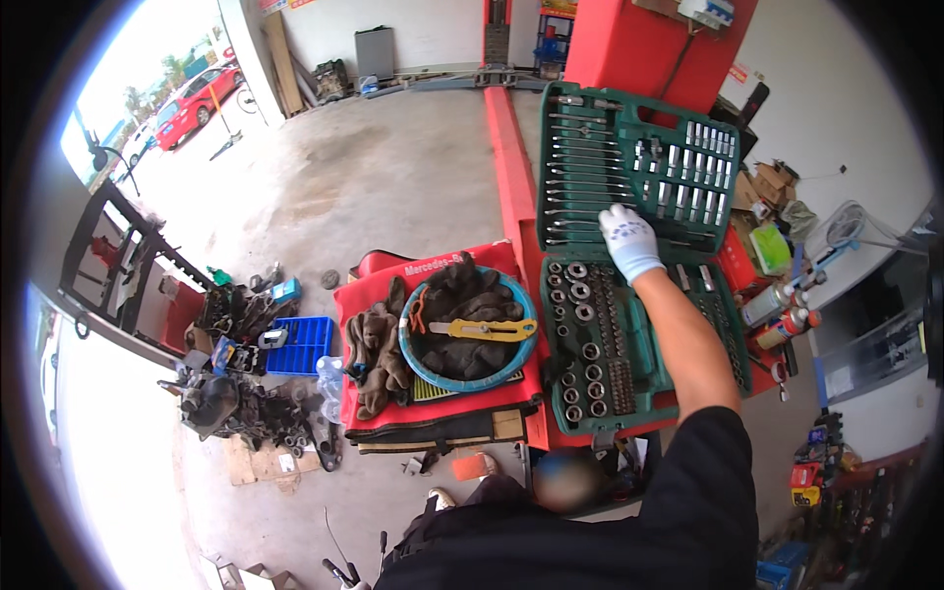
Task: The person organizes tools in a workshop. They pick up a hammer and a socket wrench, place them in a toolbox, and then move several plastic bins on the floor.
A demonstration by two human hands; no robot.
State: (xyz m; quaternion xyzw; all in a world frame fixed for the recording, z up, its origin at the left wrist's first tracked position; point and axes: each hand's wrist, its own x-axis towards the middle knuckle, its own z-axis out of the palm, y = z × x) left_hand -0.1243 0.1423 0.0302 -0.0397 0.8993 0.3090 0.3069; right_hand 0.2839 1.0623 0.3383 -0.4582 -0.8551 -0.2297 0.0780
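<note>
My right hand (pixel 629 241), in a white glove with blue marks, reaches into the raised lid of a green tool case (pixel 644 339). Its curled fingers are at the right end of a combination wrench (pixel 575 211), one of several clipped in a row there. Chrome sockets (pixel 678 157) fill the lid's right half. The lower half of the case holds round sockets (pixel 580 290), rows of small bits (pixel 618 344) and an extension bar. At the bottom edge a small whitish patch beside dark handles (pixel 339 570) may be my left hand; its fingers are hidden.
Left of the case, a blue-rimmed bowl (pixel 405 349) holds dark gloves and a yellow utility knife (pixel 482 330) on a red cover (pixel 359 303). More gloves (pixel 379 344) lie beside it. Engine parts (pixel 246 408) and a blue tray (pixel 300 346) are on the floor. Spray cans (pixel 782 329) stand right.
</note>
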